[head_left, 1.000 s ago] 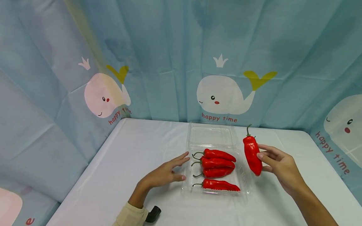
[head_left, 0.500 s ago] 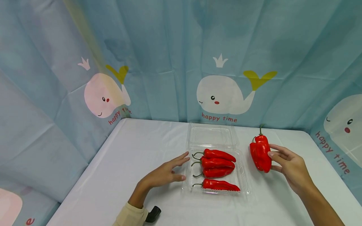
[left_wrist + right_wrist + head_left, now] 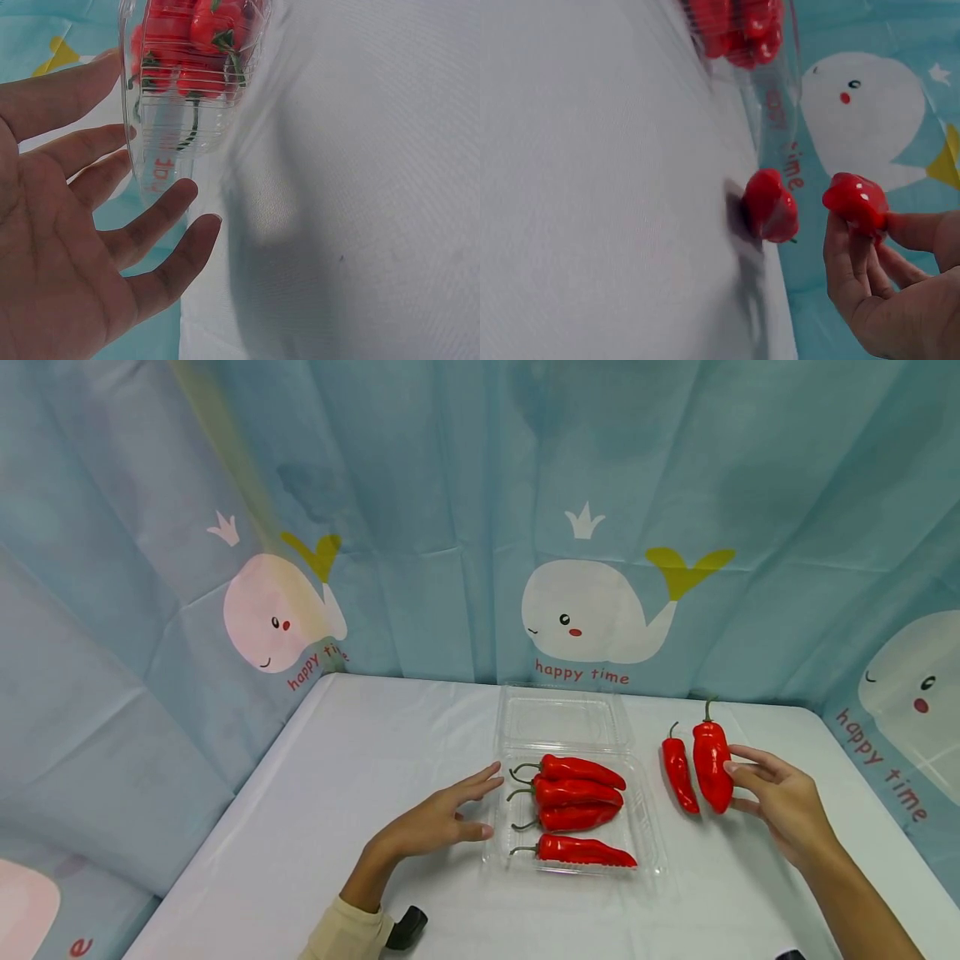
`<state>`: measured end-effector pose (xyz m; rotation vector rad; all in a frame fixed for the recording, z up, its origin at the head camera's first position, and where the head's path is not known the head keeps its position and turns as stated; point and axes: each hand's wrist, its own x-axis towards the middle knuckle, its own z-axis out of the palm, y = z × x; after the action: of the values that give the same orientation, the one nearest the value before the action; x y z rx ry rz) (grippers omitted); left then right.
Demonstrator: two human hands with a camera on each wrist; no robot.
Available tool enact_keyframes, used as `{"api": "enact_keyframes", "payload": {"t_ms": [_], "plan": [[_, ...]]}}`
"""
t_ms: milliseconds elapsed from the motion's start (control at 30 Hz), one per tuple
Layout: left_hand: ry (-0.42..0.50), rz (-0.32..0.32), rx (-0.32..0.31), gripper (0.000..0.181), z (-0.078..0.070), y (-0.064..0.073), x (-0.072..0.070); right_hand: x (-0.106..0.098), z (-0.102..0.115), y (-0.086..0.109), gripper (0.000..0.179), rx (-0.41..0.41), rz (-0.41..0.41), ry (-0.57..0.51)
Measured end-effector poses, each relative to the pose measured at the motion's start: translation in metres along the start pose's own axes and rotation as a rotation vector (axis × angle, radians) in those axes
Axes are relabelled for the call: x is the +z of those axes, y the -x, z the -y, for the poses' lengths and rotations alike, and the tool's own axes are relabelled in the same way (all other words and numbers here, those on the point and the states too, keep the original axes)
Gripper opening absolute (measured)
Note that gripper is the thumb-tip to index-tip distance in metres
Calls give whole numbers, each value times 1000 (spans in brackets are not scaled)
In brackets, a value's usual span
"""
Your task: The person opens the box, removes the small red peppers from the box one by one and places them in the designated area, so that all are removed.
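My right hand [image 3: 780,806] pinches a glossy red pepper [image 3: 712,768] with a green stem between thumb and fingers. In the right wrist view this pepper [image 3: 857,201] hangs above the tabletop. Just left of it a slimmer red pepper [image 3: 679,777] lies on the table, stem pointing away. Several more red peppers [image 3: 576,792] lie crosswise in a clear plastic container [image 3: 651,852], stems to the left. My left hand [image 3: 431,822] has its fingers spread at the container's left side. In the left wrist view its fingertips meet the clear wall [image 3: 127,112]; firm contact is hard to tell.
The container's hinged clear lid [image 3: 564,718] lies folded back toward the curtain. A white cloth covers the table [image 3: 360,743]. Behind and beside it hangs a blue whale-print curtain [image 3: 420,527]. A black strap piece [image 3: 407,929] sits at my left sleeve.
My right hand has moved to the right with the held pepper, away from the container. The pepper lying on the table now shows whole. My left hand has stayed still.
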<state>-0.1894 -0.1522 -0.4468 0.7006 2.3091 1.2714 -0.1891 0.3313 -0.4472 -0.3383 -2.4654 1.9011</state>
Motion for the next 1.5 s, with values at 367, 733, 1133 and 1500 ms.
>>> {"api": "enact_keyframes", "payload": {"t_ms": [367, 733, 1133, 1500], "plan": [[-3, -2, 0, 73, 0, 0, 0, -5, -16, -11, 71, 19, 9, 64], [-8, -5, -3, 73, 0, 1, 0, -11, -27, -22, 72, 86, 28, 97], [-13, 3, 1, 73, 0, 1, 0, -14, -35, -27, 72, 117, 15, 183], [-11, 2, 15, 73, 0, 1, -1, -16, -30, -29, 70, 111, -2, 283]]}}
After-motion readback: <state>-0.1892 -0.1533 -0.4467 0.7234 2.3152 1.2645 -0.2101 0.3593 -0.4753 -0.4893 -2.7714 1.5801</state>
